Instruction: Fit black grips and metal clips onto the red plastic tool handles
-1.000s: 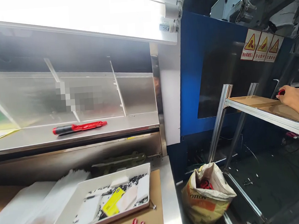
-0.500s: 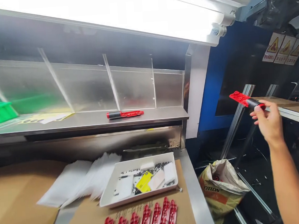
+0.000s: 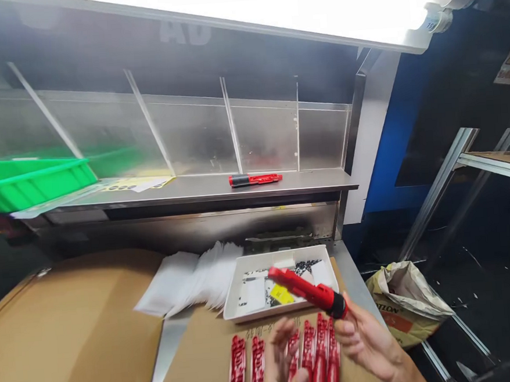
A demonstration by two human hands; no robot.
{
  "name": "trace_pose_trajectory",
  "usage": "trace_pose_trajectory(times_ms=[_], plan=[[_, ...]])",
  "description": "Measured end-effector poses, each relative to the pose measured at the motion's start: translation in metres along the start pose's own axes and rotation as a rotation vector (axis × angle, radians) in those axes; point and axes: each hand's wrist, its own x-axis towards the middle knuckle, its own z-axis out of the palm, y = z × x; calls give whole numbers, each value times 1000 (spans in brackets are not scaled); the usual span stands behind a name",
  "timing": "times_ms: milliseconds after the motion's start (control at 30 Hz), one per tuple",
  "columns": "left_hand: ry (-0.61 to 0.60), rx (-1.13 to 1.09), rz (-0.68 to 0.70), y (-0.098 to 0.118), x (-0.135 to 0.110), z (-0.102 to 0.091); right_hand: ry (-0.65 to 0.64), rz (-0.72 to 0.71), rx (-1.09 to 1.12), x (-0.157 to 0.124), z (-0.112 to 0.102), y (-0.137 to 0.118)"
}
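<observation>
Your right hand pinches a red knife by its black end, body angled up-left over the white tray. Your left hand, released, hovers over the row of red knives just below. Bare cardboard lies open leftward; the table edge is close on the right.

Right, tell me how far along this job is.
Done: six red tools lie in a row on the cardboard. In hand: the right hand holds another red tool above the row, with the left hand open beside it. Left: one red tool lies on the steel shelf.
</observation>
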Motion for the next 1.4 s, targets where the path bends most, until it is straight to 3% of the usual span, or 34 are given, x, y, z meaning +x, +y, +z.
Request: trace_pose_trajectory(times_ms=[33,67,133,200,267,367,433,500,700,867,1100,1200,1267,1400], plan=[[173,-55,51,1,0,-8,-75,90,6,5,5,18],[262,-116,67,3,-1,-12,-143,171,4,10,8,35],[322,-248,55,10,-4,-12,-237,298,-29,19,12,63],[305,-362,-21,17,-5,-7,-246,344,-74,23,12,79],[366,-456,-84,21,-4,-6,-116,225,-157,20,11,78],[452,-548,-137,19,3,-9,219,-195,-465,6,13,56],[426,-585,-167,14,9,-11,346,-403,-664,-1,18,41],[366,-596,-188,10,15,-10,353,-446,-734,-2,23,35],[243,-503,-204,-3,26,-11,303,-394,-679,18,28,39],[205,-455,-249,-17,33,-16,186,-290,-541,26,23,35],[207,-551,-313,-12,38,-13,255,-300,-564,29,19,32],[237,-466,-313,-7,40,-13,245,-307,-587,33,15,33],[271,-280,-242,-7,39,-13,221,-309,-601,36,11,35],[337,117,47,-11,35,-10,194,-309,-602,41,7,39]])
